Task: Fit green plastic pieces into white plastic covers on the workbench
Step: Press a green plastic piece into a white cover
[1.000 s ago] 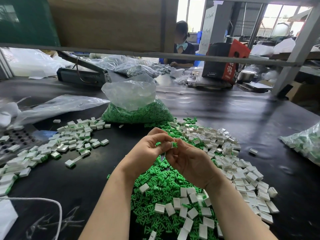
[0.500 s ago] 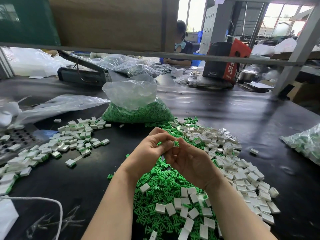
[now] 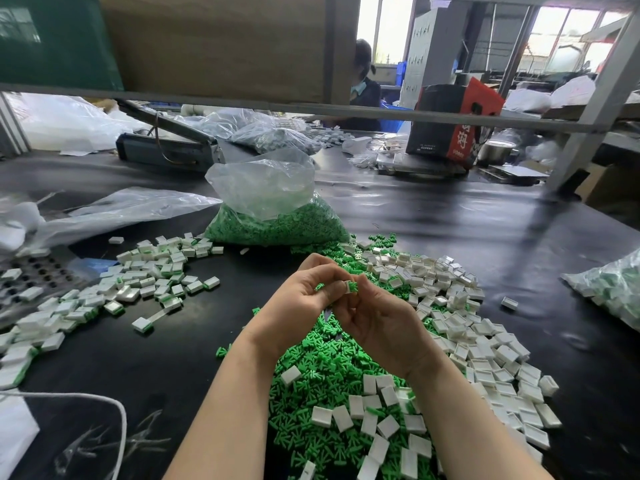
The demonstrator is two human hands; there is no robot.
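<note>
head view: above the green pile (image 3: 322, 375), left hand (image 3: 304, 303) and right hand (image 3: 381, 323) together pinch a white cover (image 3: 347, 286) and green piece (image 3: 354, 286); pressed crooked, the piece could jam or drop among loose parts.

Both hands' fingers (image 3: 332, 292) pinch a green piece (image 3: 352, 286) above the green pile (image 3: 322, 375)

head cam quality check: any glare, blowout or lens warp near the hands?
Head view: windows at top blown out; sheen streaks on the black workbench; wide-angle bending of the shelf rail; left hand and right hand sharp, evenly lit.
</note>
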